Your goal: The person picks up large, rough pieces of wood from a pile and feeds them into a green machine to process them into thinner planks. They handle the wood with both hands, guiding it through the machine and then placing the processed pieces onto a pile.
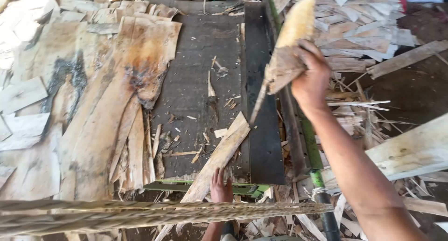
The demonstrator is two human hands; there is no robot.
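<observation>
Dirt floor (pixel 420 26) w/ veneer scraps (pixel 364 21), sunlit.

The belt (pixel 196 82) is dark grey, flecked with pale chips. At nine o'clock, the wide veneer sheet (pixel 107 105) is tan with orange blotches and black streaks. At one o'clock, the scrap (pixel 287 59) in the right hand (pixel 310 80) is grey-brown below, pale yellow above. The rail (pixel 311 147) at four o'clock is green. The strip (pixel 219 159) at six o'clock is light tan.
</observation>
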